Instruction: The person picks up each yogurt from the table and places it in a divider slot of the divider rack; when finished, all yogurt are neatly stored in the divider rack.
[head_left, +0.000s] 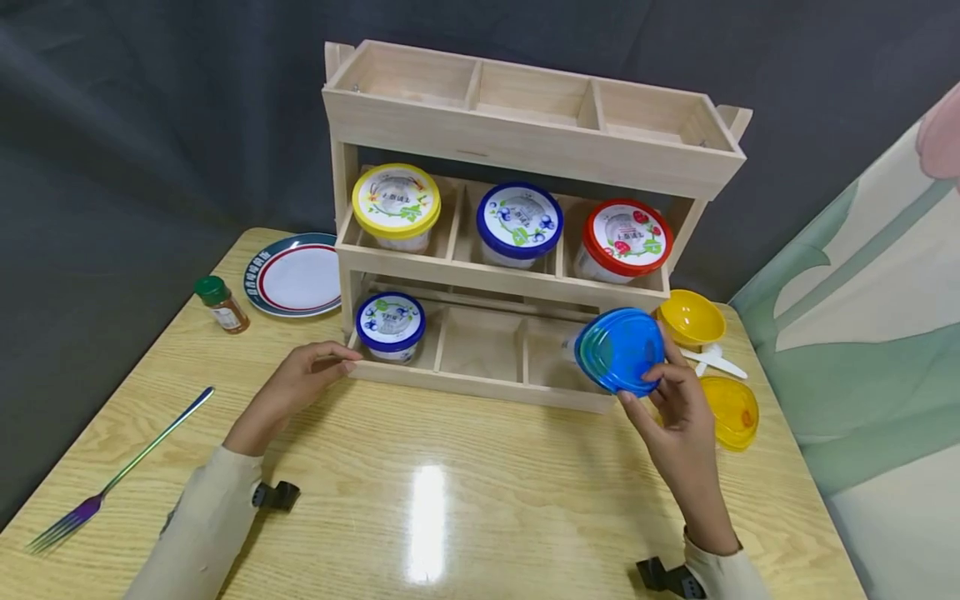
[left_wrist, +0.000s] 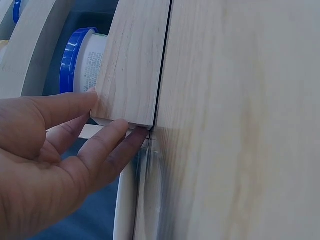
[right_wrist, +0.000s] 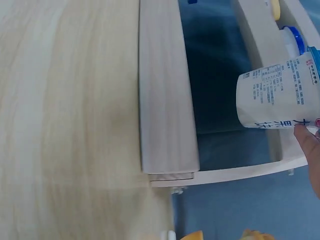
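A three-tier wooden rack (head_left: 525, 142) stands on the table. My left hand (head_left: 330, 360) rests with straight fingers (left_wrist: 107, 137) against the front rail (left_wrist: 132, 65) at the rack's bottom left corner. Just behind that rail sits a blue-lidded cup (head_left: 390, 323), also in the left wrist view (left_wrist: 82, 60). My right hand (head_left: 660, 387) grips another blue-lidded cup (head_left: 621, 350), tilted at the bottom right compartment. Its white printed side (right_wrist: 277, 95) shows in the right wrist view above the rack floor. The middle tier holds a yellow-lidded cup (head_left: 396, 202), a blue-lidded one (head_left: 519, 221) and a red-lidded one (head_left: 626, 237).
A plate (head_left: 296, 275) and a green-capped spice jar (head_left: 222, 304) lie left of the rack. A fork (head_left: 112, 479) lies near the table's left edge. Two yellow bowls (head_left: 692, 318) (head_left: 731, 410) and a white spoon (head_left: 716, 360) sit at the right.
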